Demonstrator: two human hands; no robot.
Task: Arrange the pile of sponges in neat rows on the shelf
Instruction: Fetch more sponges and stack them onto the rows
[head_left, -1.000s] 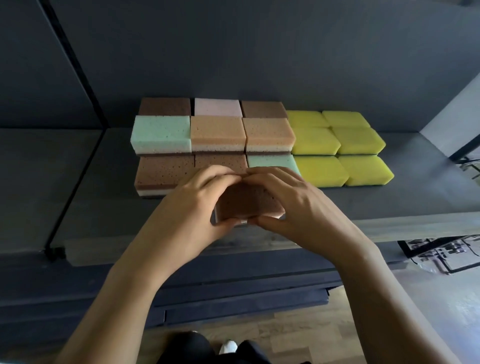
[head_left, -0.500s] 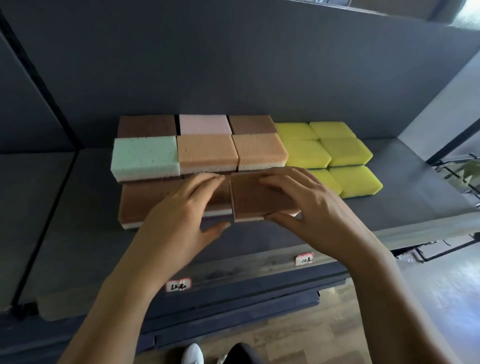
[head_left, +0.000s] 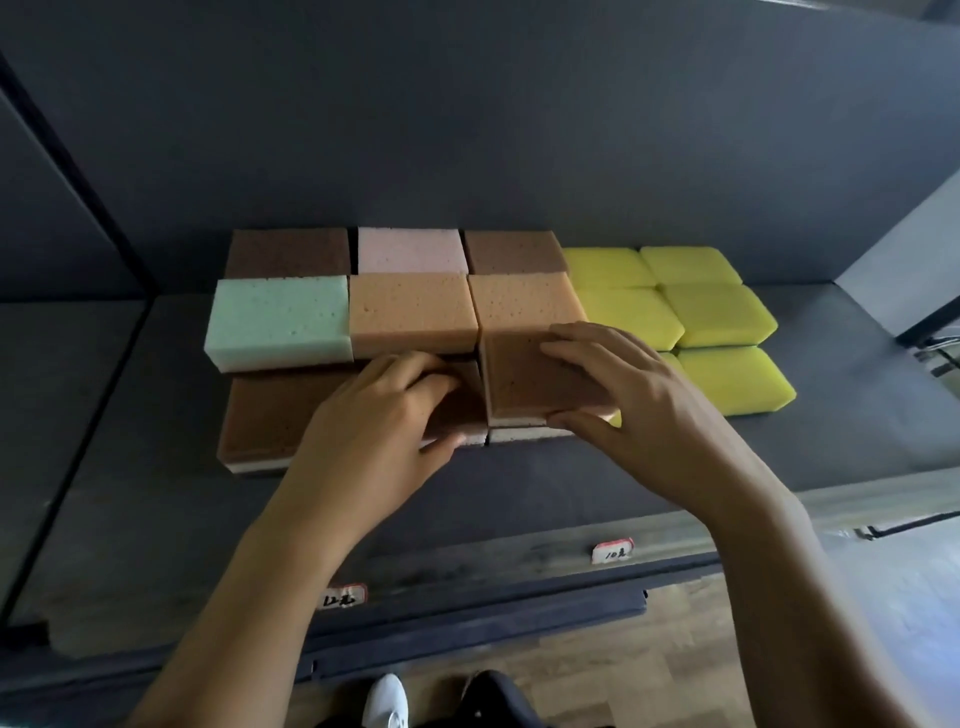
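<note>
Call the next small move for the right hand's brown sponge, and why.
Probably settle the brown rectangular sponge in the right hand flat onto the white-edged sponge under it, then loosen the grip. It already sits over that front stack, in front of the orange sponge; the left hand holds the neighbouring brown sponge.

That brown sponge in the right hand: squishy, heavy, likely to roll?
The brown sponge probably gives a little: its top is pitted with pores. It looks light, since the right hand holds it by fingers and thumb alone. Flat and blocky, it should sit steady, not roll.
</note>
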